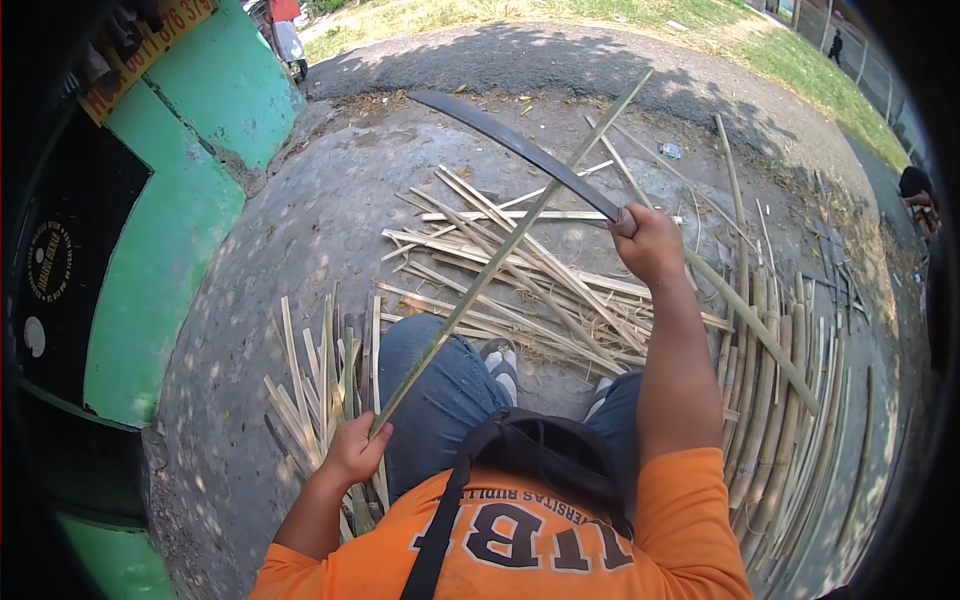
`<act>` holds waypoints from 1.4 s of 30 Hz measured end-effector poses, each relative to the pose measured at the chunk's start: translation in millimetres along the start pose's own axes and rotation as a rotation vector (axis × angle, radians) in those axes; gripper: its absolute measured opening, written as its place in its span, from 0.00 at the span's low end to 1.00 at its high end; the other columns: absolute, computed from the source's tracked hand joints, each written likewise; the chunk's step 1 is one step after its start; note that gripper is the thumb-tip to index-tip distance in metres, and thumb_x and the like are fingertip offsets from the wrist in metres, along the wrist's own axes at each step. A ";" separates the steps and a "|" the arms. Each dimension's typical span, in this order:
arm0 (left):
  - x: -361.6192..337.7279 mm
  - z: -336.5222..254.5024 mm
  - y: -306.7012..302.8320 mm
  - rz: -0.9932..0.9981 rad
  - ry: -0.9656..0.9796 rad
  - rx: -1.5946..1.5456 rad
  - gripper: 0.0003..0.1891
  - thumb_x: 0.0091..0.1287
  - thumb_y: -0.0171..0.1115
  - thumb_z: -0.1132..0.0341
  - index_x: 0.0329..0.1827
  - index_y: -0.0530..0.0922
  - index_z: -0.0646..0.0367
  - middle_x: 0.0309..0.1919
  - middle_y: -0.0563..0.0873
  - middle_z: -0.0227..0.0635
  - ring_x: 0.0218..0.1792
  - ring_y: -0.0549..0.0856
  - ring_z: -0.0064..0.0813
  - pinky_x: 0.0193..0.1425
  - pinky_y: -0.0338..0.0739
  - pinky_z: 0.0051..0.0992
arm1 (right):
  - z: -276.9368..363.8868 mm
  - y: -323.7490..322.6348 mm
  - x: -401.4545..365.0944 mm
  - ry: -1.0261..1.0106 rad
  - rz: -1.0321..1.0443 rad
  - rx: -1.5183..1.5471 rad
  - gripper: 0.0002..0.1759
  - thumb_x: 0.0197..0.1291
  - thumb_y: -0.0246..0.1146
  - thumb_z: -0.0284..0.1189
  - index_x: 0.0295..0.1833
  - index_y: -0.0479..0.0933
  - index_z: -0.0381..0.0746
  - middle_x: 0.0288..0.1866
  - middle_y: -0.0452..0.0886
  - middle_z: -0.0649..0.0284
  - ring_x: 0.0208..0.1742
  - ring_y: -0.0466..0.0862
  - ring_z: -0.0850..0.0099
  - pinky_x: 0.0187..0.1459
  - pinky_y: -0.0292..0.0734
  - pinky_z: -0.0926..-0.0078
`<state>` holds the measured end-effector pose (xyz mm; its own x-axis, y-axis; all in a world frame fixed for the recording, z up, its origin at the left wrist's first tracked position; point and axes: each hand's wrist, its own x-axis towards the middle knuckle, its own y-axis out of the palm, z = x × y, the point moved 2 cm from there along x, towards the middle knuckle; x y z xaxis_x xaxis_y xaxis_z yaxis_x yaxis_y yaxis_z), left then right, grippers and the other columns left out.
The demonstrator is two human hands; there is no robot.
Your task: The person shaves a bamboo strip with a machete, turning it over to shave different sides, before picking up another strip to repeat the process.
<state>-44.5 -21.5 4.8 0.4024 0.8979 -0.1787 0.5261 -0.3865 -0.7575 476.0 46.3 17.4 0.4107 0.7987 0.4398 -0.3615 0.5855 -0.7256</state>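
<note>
A long green bamboo strip (pixel 487 270) slants up and away from my left hand (pixel 355 452), which is closed around its near end. My right hand (pixel 652 247) grips the handle of a machete (pixel 520 147) with a long, dark, curved blade. The blade points up to the left and crosses the strip in this view, a little way from my right fist. Below the blade, a loose pile of split bamboo strips (pixel 540 265) lies on the ground before my feet. More upright strips (pixel 318 370) stand beside my left knee.
Whole bamboo poles (pixel 770 400) and thin strips lie in a row on my right. A green wall (pixel 165 250) rises on the left. Beyond the concrete ground (pixel 270 220) runs a road (pixel 480 55) with grass. Another person (pixel 917 190) is at the far right edge.
</note>
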 end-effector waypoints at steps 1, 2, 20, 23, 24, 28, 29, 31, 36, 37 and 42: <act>-1.4 0.2 -1.0 -0.002 -0.002 0.014 0.19 0.77 0.62 0.56 0.36 0.78 0.65 0.22 0.80 0.49 0.25 0.82 0.49 0.33 0.73 0.40 | -5.4 -1.0 0.5 0.075 -0.011 0.008 0.11 0.62 0.68 0.39 0.38 0.83 0.43 0.33 0.86 0.51 0.39 0.86 0.45 0.40 0.80 0.49; -1.6 0.4 -2.0 -0.006 -0.002 0.028 0.19 0.77 0.62 0.56 0.36 0.78 0.65 0.22 0.80 0.49 0.26 0.82 0.49 0.33 0.74 0.40 | -7.0 0.9 0.7 0.087 -0.008 0.023 0.11 0.62 0.68 0.40 0.38 0.83 0.43 0.34 0.86 0.51 0.39 0.86 0.45 0.41 0.80 0.49; 13.5 -25.6 7.3 -0.101 0.021 0.000 0.19 0.76 0.63 0.55 0.36 0.78 0.65 0.23 0.80 0.53 0.27 0.82 0.56 0.33 0.73 0.42 | 47.5 1.3 -15.7 -0.197 0.211 0.189 0.07 0.57 0.66 0.33 0.36 0.83 0.42 0.32 0.84 0.49 0.37 0.84 0.45 0.40 0.80 0.49; 23.1 -30.1 9.4 -0.144 0.003 0.038 0.19 0.76 0.63 0.56 0.33 0.76 0.64 0.23 0.79 0.53 0.27 0.81 0.59 0.32 0.73 0.43 | 63.6 4.4 -23.2 -0.304 0.230 0.133 0.07 0.57 0.67 0.34 0.37 0.83 0.43 0.31 0.84 0.50 0.36 0.84 0.45 0.41 0.80 0.49; 25.9 -33.2 10.7 -0.163 0.027 0.043 0.19 0.76 0.63 0.56 0.33 0.75 0.64 0.22 0.79 0.54 0.27 0.81 0.59 0.32 0.73 0.43 | 69.2 5.9 -26.5 -0.342 0.244 0.080 0.07 0.56 0.67 0.34 0.36 0.83 0.43 0.30 0.84 0.51 0.36 0.85 0.46 0.41 0.80 0.49; 31.2 -37.2 11.6 -0.215 0.079 0.055 0.20 0.76 0.64 0.56 0.32 0.75 0.64 0.22 0.79 0.54 0.27 0.81 0.59 0.31 0.73 0.43 | 84.3 13.8 -33.0 -0.464 0.262 -0.078 0.06 0.52 0.69 0.34 0.32 0.81 0.45 0.28 0.85 0.56 0.35 0.86 0.52 0.39 0.80 0.52; 30.8 -36.3 11.2 -0.222 0.078 0.055 0.20 0.76 0.64 0.56 0.32 0.75 0.64 0.22 0.79 0.53 0.27 0.81 0.59 0.31 0.73 0.43 | 83.0 13.8 -31.6 -0.445 0.242 -0.072 0.06 0.53 0.69 0.34 0.32 0.81 0.45 0.28 0.85 0.56 0.34 0.86 0.51 0.38 0.80 0.51; 29.5 -38.2 8.8 -0.216 0.064 0.067 0.20 0.76 0.64 0.56 0.32 0.75 0.64 0.22 0.79 0.53 0.26 0.81 0.59 0.31 0.73 0.43 | 76.3 12.3 -27.7 -0.407 0.206 -0.059 0.05 0.53 0.68 0.33 0.32 0.81 0.44 0.28 0.85 0.55 0.34 0.86 0.51 0.37 0.80 0.50; 30.1 -42.8 6.8 -0.211 0.081 0.015 0.20 0.77 0.63 0.55 0.32 0.75 0.63 0.21 0.78 0.51 0.25 0.80 0.56 0.31 0.72 0.42 | 64.6 20.4 -23.9 -0.334 0.103 0.075 0.06 0.56 0.65 0.33 0.33 0.81 0.43 0.29 0.84 0.53 0.34 0.85 0.47 0.37 0.79 0.48; 30.4 -39.4 8.8 -0.210 0.092 -0.006 0.20 0.77 0.63 0.55 0.32 0.75 0.63 0.21 0.78 0.50 0.24 0.80 0.55 0.31 0.72 0.41 | 67.6 20.0 -24.6 -0.339 0.097 0.089 0.06 0.57 0.65 0.33 0.33 0.81 0.43 0.29 0.84 0.53 0.34 0.84 0.47 0.37 0.79 0.47; 31.8 -34.4 14.4 -0.167 0.094 -0.086 0.21 0.77 0.62 0.55 0.32 0.74 0.63 0.20 0.76 0.49 0.23 0.78 0.51 0.30 0.71 0.39 | 76.0 24.1 -29.9 -0.410 0.086 0.100 0.05 0.57 0.64 0.30 0.33 0.78 0.40 0.28 0.82 0.49 0.33 0.83 0.44 0.36 0.78 0.47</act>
<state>1.7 -5.7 9.8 0.3701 0.9289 0.0075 0.6521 -0.2540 -0.7143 391.4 47.0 27.0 0.0161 0.8223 0.5688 -0.4676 0.5090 -0.7226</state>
